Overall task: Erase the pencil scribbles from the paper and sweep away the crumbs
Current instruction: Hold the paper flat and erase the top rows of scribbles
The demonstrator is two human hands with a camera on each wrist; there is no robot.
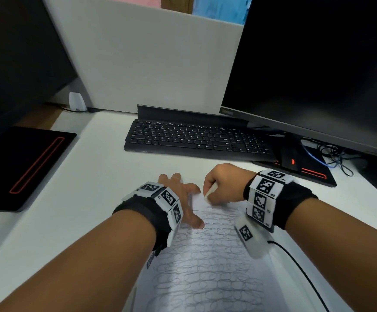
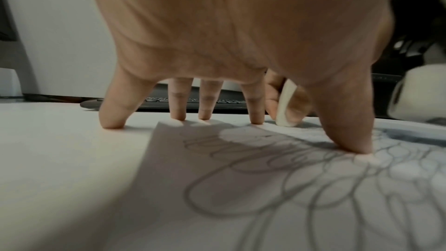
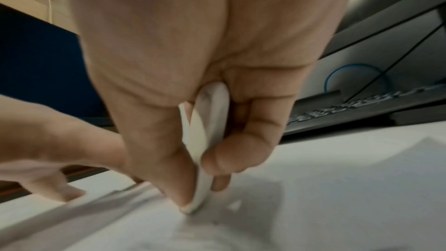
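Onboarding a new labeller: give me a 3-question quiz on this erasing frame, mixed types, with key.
1. True or false: the left hand grips the eraser.
2. Which hand steadies the paper? A left, B right.
3. Fill in: the eraser's tip touches the paper at its ____ end, nearest the keyboard.

Key: 1 false, the right hand pinches it; 2 A; 3 far.

Bare white surface (image 1: 97, 176) lies open to the left of the paper (image 1: 210, 266), between it and the black monitor base (image 1: 23, 165). Ahead, the keyboard (image 1: 196, 140) blocks the way, with only a narrow strip before it. To the right, a second monitor (image 1: 318, 70) overhangs its base (image 1: 311, 174) and tangled cables (image 1: 334, 156).
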